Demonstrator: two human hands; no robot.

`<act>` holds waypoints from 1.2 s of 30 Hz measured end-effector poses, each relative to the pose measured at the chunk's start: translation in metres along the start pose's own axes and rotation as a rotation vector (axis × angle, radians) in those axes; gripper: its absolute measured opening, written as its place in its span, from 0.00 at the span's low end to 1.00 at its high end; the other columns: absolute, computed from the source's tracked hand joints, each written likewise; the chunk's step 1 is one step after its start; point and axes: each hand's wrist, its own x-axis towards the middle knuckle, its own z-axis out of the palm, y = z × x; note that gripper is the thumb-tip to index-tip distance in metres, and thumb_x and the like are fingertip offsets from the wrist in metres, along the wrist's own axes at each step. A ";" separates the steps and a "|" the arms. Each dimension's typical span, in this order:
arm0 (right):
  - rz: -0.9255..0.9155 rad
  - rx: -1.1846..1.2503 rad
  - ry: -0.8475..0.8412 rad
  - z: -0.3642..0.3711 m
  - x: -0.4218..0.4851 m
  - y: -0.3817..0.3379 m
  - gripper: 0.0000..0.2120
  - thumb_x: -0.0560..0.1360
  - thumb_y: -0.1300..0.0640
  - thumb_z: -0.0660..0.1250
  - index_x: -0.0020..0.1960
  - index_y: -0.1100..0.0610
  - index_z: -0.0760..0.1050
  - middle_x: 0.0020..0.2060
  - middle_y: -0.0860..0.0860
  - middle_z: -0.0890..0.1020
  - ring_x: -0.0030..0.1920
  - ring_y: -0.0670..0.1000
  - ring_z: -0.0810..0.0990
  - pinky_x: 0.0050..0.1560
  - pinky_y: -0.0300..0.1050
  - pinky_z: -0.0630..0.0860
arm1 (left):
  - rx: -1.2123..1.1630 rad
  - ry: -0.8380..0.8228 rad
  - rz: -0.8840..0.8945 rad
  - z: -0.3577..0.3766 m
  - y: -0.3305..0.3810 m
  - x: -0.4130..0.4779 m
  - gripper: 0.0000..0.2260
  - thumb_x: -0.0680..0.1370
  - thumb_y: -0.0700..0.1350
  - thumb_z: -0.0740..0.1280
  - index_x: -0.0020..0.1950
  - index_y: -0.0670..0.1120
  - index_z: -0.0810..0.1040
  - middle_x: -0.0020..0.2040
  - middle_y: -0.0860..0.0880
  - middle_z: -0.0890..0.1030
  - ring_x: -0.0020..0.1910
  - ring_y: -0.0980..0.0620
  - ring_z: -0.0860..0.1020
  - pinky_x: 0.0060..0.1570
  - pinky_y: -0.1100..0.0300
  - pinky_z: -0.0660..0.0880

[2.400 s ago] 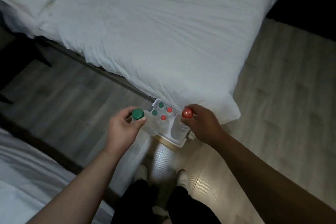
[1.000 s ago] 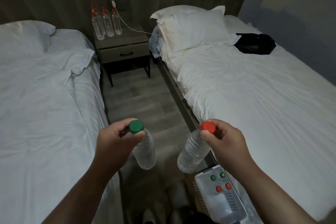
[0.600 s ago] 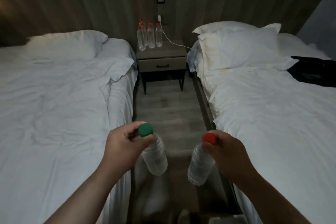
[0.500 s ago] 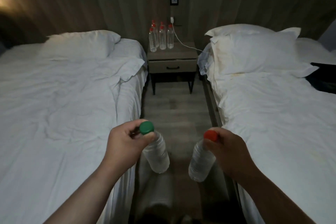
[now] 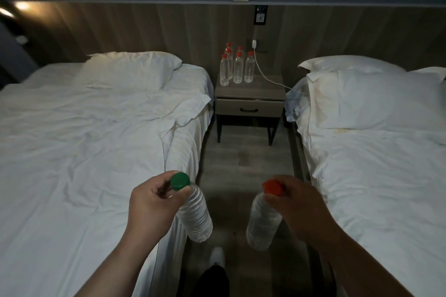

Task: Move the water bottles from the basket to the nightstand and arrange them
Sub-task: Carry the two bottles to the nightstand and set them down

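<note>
Well short of the nightstand, over the strip of grey wood-grain floor leading to it, two clear ribbed plastic bottles hang by their necks: the left hand is curled closed around the neck of the green-capped bottle, thumb and fingers pinching just under the round cap, and the right hand is closed the same way on the red-capped bottle, both bodies tilting inward at the bottom. On the nightstand's flat top, toward its left rear, stands a tight cluster of red-capped bottles, upright and close together in two short rows. A thin white cable curves from the wall behind across the top's right side. Below the top is a beige drawer with a dark bar handle on slim dark legs. Left of the nightstand lies a bed with a rumpled white sheet; right of it, a bed with a plump white pillow
</note>
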 end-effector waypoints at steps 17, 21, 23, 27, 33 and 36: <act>0.080 -0.024 0.252 -0.033 0.165 -0.017 0.13 0.70 0.56 0.73 0.42 0.39 0.75 0.39 0.41 0.82 0.45 0.37 0.79 0.42 0.33 0.75 | 0.066 -0.161 0.041 0.075 0.001 0.219 0.13 0.70 0.38 0.76 0.51 0.51 0.82 0.42 0.57 0.84 0.44 0.57 0.82 0.46 0.62 0.76; 0.080 -0.058 0.249 -0.050 0.198 -0.005 0.13 0.70 0.56 0.72 0.44 0.39 0.74 0.39 0.41 0.81 0.46 0.35 0.77 0.43 0.28 0.72 | 0.140 -0.186 0.101 0.105 0.004 0.252 0.12 0.70 0.38 0.76 0.50 0.50 0.83 0.40 0.57 0.84 0.41 0.60 0.82 0.40 0.70 0.76; 0.072 -0.060 0.230 -0.061 0.217 0.004 0.13 0.71 0.57 0.72 0.44 0.39 0.73 0.39 0.41 0.81 0.47 0.33 0.76 0.44 0.24 0.70 | 0.161 -0.191 0.110 0.123 0.007 0.268 0.12 0.70 0.38 0.76 0.48 0.52 0.83 0.38 0.58 0.84 0.40 0.61 0.81 0.39 0.72 0.74; 0.046 -0.012 0.212 -0.090 0.262 0.018 0.11 0.71 0.59 0.72 0.48 0.46 0.77 0.42 0.41 0.81 0.48 0.32 0.75 0.44 0.22 0.69 | 0.136 -0.170 0.077 0.161 0.022 0.298 0.17 0.69 0.36 0.76 0.40 0.60 0.81 0.39 0.62 0.82 0.37 0.63 0.79 0.38 0.74 0.72; 0.019 -0.006 0.147 -0.144 0.344 0.037 0.10 0.73 0.55 0.71 0.52 0.45 0.75 0.44 0.39 0.79 0.46 0.36 0.77 0.43 0.29 0.69 | -0.018 -0.087 0.017 0.206 0.050 0.337 0.09 0.61 0.54 0.74 0.40 0.62 0.83 0.40 0.49 0.84 0.39 0.55 0.80 0.46 0.55 0.76; -0.016 -0.008 0.114 -0.163 0.382 0.038 0.10 0.74 0.54 0.70 0.53 0.46 0.75 0.45 0.38 0.79 0.47 0.35 0.76 0.44 0.26 0.67 | -0.082 0.011 0.023 0.215 0.064 0.354 0.07 0.63 0.51 0.74 0.39 0.61 0.84 0.40 0.45 0.84 0.40 0.52 0.79 0.49 0.53 0.75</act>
